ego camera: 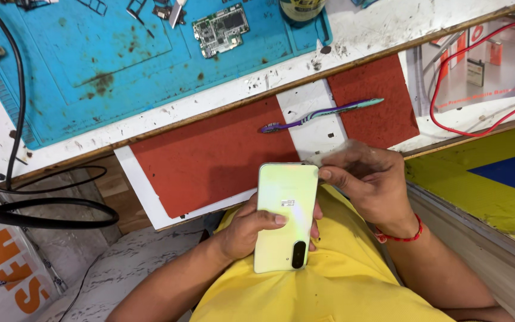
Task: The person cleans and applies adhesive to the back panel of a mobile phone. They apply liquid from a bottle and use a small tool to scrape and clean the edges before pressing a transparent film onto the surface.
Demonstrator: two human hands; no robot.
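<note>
Phone (285,214) in my left hand (247,229), between its fingers; my right hand (365,179) at its top right corner. Toothbrush (320,114) beyond my fingertips; circuit board (220,29) farther, on mat (90,71).

A white workbench (353,30) with a wooden front edge carries a stained blue mat (90,65), and on the mat lies a green circuit board (220,30) with small metal parts near it. Below the edge, a white shelf (311,134) bears two red pads (210,158), and a purple toothbrush (320,114) lies across them. Black cables (16,89) trail over the bench's left end.
</note>
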